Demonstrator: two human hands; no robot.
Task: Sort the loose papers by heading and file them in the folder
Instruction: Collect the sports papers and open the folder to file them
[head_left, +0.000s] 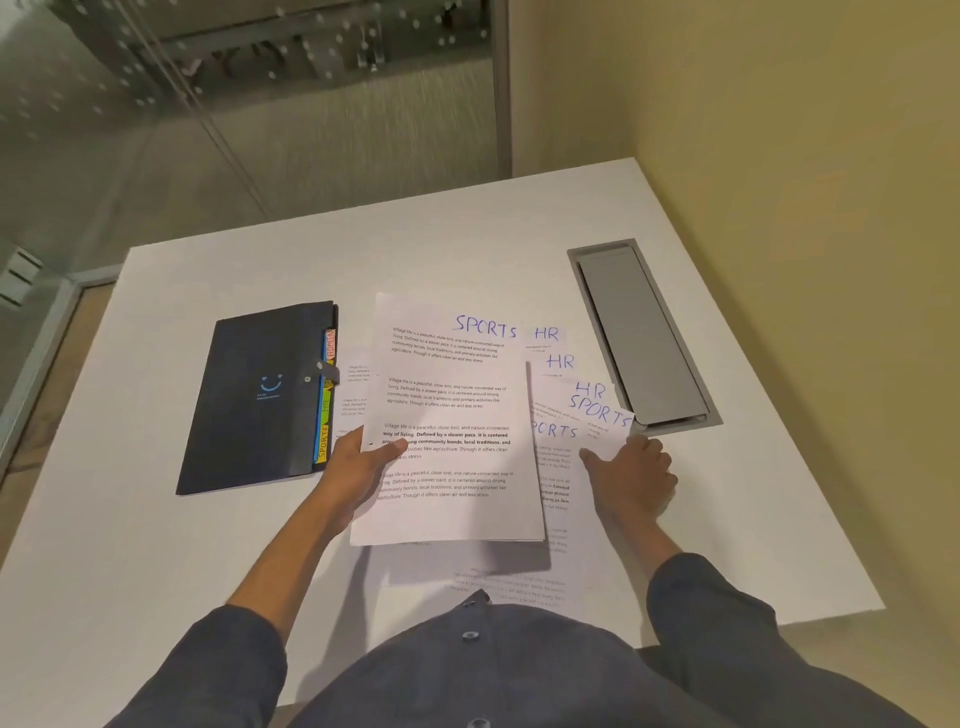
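Note:
My left hand (363, 460) grips the left edge of a printed sheet headed SPORTS (452, 415), thumb on top, holding it lifted above the white table (156, 561). To the right, several loose papers (563, 364) headed HR and SPORTS lie fanned and overlapping. My right hand (631, 470) pinches the corner of a small SPORTS sheet (600, 415) in that fan. The dark folder (260, 395) lies shut at the left, coloured tabs along its right edge, one marked SPORTS. More papers lie partly hidden under the lifted sheet.
A grey metal cable hatch (641, 332) is set into the table at the right, just beyond the fanned papers. A yellow wall (805, 182) borders the table on the right; a glass partition (208, 104) stands beyond the far edge.

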